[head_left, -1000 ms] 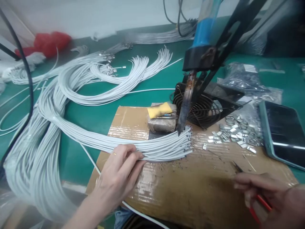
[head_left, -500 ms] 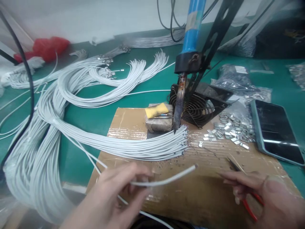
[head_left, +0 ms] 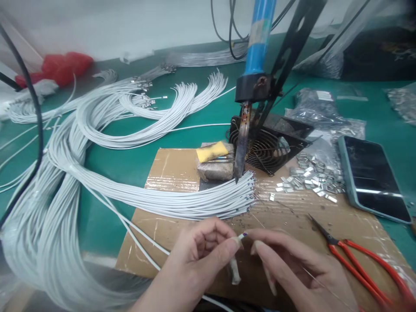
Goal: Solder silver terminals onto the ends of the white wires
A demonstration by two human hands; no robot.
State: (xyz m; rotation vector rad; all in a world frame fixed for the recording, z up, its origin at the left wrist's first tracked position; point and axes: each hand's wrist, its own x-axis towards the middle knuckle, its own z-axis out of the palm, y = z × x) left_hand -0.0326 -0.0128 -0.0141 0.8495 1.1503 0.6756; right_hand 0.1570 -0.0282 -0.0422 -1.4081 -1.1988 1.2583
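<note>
My left hand [head_left: 201, 260] is closed in a pinch on a white cable [head_left: 242, 236], whose tip with small coloured wire ends pokes out past the thumb. Close to that tip is my right hand [head_left: 299, 264], index finger and thumb almost together. A thin wire [head_left: 313, 277] passes through its curled fingers and shows beyond them towards the bundle. Below the left fingers hangs a whitish piece [head_left: 234, 273] I cannot make out. Red-handled scissors [head_left: 341, 245] lie at the right on the cardboard [head_left: 175, 167].
A soldering iron [head_left: 242, 143] on a stand points down over a white cable bundle [head_left: 182, 201]. Behind are a yellow sponge [head_left: 211, 151] on a block and a black fan [head_left: 268, 149]. Metal connectors [head_left: 313, 173] lie beside a phone [head_left: 373, 177]. More cables [head_left: 65, 208] fill the left.
My right hand has left the scissors, moving left to the cable tip. My left hand has shifted right and now holds the cable much closer to its end.
</note>
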